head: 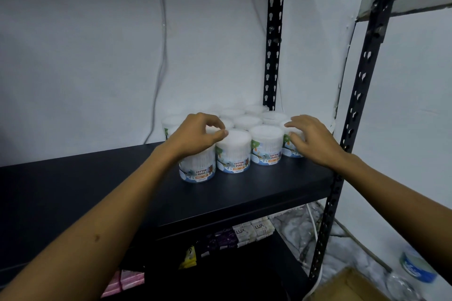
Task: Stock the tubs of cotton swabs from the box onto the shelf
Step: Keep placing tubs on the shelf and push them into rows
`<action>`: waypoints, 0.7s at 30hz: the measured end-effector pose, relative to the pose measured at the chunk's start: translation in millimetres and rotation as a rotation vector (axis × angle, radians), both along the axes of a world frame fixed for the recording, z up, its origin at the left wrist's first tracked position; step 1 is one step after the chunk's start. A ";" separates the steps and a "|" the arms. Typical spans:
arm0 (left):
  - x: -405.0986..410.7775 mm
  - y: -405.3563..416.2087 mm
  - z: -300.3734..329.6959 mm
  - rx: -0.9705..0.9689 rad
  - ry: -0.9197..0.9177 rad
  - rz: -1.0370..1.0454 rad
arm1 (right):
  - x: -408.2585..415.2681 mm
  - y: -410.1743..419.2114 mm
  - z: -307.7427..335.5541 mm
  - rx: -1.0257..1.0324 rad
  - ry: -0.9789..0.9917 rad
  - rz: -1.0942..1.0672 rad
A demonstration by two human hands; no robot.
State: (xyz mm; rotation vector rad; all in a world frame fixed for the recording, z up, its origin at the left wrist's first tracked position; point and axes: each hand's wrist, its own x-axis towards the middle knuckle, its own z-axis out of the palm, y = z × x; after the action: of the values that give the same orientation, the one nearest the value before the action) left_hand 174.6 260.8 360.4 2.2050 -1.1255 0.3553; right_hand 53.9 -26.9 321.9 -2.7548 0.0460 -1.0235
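**A:** Your left hand (195, 134) was curled over the top of the front-left tub (197, 166), with thumb and fingers bent around its lid. It looked like you were holding it, but I could not tell how tight. Your right hand (310, 139) sat against the far-right tub (291, 146), fingers bent loosely over its top and side. Touching it or gripping it? I could not tell.

**B:** Where were the tubs?

**A:** They stood in a bunch on the black shelf (122, 190), at the back right, near the black post (274, 32). I could see 4 in the front row. Between your 2 hands stood the second tub (233, 151) and the third tub (266, 145). More white lids showed behind them. All stood upright, tall way up.

**B:** And the box?

**A:** The box (347, 286) was down low on your right, on the floor. Only a corner showed, so I could not see inside.

**B:** So which hand goes next?

**A:** My guess: your right hand was nearer the box, so it would reach down for the next tub. The open part of the shelf lay to the left of the bunch, right by your left hand, so new tubs would likely go there.

**B:** Anything else?

**A:** Soap packs (254, 230) sat on the shelf below.
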 end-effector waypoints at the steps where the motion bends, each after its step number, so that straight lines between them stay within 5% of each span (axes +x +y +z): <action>1: -2.2 8.5 -4.8 -0.014 -0.020 0.009 | -1.2 3.8 -2.4 -0.013 -0.001 0.035; 14: -6.6 42.8 -42.0 -0.085 -0.035 0.050 | 1.2 24.8 -18.2 0.051 0.008 0.104; 21: -9.5 43.4 -40.9 -0.075 -0.022 0.046 | 10.2 57.4 -32.5 -0.169 0.049 0.058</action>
State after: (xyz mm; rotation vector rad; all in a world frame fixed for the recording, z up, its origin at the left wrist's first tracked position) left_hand 165.1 304.2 319.5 2.1682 -1.0580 0.4359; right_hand 64.2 30.4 289.4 -2.9128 -0.1179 -0.9878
